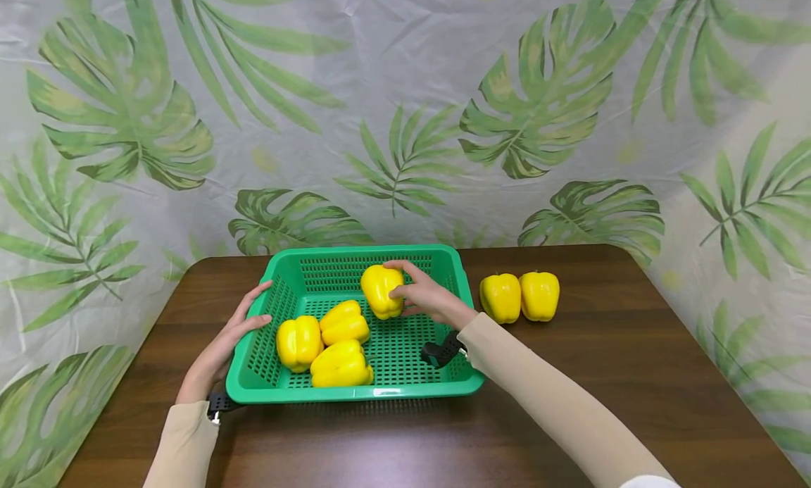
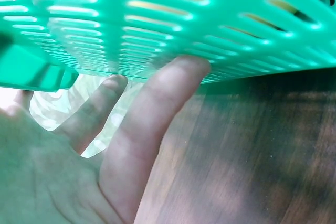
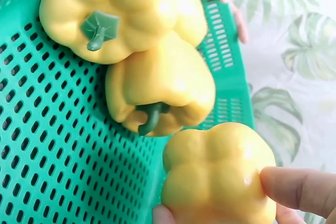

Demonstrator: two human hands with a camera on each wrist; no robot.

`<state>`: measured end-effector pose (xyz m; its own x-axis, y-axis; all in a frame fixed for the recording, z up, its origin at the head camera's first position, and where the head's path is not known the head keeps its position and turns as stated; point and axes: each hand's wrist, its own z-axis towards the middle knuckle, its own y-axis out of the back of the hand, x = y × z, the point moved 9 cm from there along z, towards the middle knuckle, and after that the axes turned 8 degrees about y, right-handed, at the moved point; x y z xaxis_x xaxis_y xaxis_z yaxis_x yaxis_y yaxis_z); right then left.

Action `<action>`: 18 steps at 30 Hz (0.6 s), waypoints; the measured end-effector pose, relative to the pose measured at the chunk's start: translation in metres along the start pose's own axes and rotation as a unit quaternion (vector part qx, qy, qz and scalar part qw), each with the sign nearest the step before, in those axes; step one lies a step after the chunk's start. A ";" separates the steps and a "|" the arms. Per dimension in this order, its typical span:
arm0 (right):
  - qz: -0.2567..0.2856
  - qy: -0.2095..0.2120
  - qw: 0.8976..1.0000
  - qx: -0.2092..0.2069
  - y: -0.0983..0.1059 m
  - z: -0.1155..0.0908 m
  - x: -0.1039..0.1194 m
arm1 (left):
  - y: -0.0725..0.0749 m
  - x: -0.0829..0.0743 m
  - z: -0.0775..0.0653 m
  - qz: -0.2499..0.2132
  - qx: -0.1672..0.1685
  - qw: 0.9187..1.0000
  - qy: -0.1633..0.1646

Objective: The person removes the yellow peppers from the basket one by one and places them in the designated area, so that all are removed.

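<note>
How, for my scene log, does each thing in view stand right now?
Basket: upright on the table, part-filled.
Three peppers: lying in the basket.
Held pepper: gripped by the right hand, over the basket.
Two peppers: side by side on the table, right of the basket.
Left hand: touching the basket's left side.
Straps: worn, one per wrist.

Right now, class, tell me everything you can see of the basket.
The basket is green, rectangular and open-topped, and looks like plastic, with a smooth rim, slotted walls and a floor full of holes. It stands upright on the brown table. Three yellow peppers lie in it, towards the left. The left hand touches its left side; the right hand holds another pepper over its floor.
</note>
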<state>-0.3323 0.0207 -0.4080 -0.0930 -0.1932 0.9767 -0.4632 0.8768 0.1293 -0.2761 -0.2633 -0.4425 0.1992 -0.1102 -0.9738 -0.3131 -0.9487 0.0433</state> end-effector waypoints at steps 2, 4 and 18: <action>0.004 0.006 1.000 0.001 0.002 -0.002 0.002 | 0.000 0.000 0.000 0.000 -0.001 1.000 -0.001; 0.009 0.009 1.000 0.002 0.004 -0.004 0.005 | 0.000 0.000 0.001 0.000 -0.002 1.000 -0.001; 0.026 0.029 0.999 0.002 0.017 -0.019 0.012 | 0.000 0.000 0.001 0.001 -0.002 1.000 -0.003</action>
<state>-0.3247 0.0416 -0.3909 -0.0668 -0.1215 0.9903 -0.4631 0.8829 0.0771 -0.2771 -0.2634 -0.4425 0.1922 -0.1104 -0.9751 -0.3103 -0.9495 0.0464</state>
